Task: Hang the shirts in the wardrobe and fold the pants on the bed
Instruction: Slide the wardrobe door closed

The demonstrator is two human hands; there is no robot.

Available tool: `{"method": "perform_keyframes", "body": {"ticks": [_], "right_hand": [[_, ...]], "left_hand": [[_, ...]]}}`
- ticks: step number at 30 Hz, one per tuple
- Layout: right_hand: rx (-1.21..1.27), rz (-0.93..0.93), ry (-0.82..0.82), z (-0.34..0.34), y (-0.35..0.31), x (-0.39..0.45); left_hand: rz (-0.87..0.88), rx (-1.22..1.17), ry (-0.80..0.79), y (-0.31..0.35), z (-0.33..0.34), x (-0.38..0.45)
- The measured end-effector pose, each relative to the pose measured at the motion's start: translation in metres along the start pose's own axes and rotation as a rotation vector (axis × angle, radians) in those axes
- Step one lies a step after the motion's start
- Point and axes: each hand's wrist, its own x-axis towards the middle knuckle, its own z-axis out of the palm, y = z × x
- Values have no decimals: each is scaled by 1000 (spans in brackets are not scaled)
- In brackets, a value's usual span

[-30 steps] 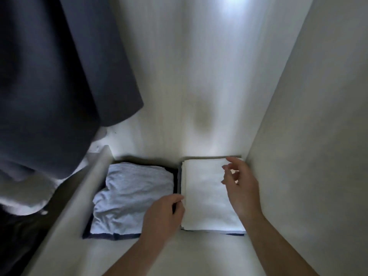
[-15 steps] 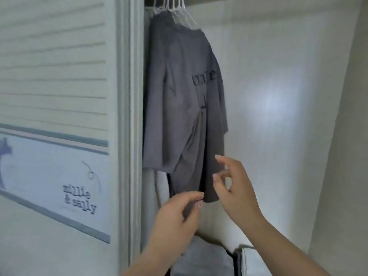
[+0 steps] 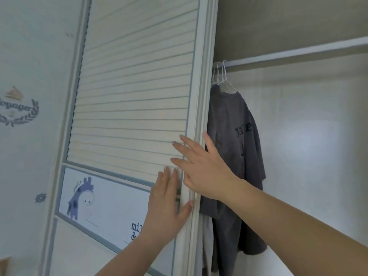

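A dark grey T-shirt (image 3: 235, 148) with black lettering hangs on white wire hangers (image 3: 221, 80) at the left end of the wardrobe's rail (image 3: 294, 52). The white louvred sliding door (image 3: 131, 100) covers the wardrobe's left half. My left hand (image 3: 167, 204) lies flat on the door near its right edge, fingers straight, thumb against the edge strip. My right hand (image 3: 201, 164) presses with spread fingers on the same edge just above, its thumb on the inner side toward the shirt. Neither hand holds anything.
The rail right of the hangers is bare and the wardrobe's white back wall (image 3: 310, 148) shows behind it. A lower door panel (image 3: 103, 204) carries a blue giraffe picture. A wall with decals (image 3: 20, 110) lies to the left.
My view rose from the folded stacks on the wardrobe floor to the hanging shirt and then the door. Both hands went from the stacks, past the shirt's hem, onto the door's edge.
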Motion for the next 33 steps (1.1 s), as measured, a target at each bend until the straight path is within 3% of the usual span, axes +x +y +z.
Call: {"method": "perform_keyframes", "body": {"ticks": [3, 6, 10, 17, 25, 33], "right_hand": [[-119, -44, -30, 2, 13, 6], [-162, -96, 0, 0, 16, 5], [-113, -83, 26, 2, 21, -2], [-86, -28, 8, -13, 33, -32], [-94, -15, -2, -55, 66, -87], [-177, 24, -151, -105, 99, -154]], "left_hand": [[-1, 71, -46, -2, 3, 5], [23, 28, 4, -7, 8, 5], [100, 56, 100, -13, 19, 2], [137, 212, 98, 13, 38, -7], [171, 168, 108, 78, 66, -23], [215, 144, 78, 159, 89, -45]]}}
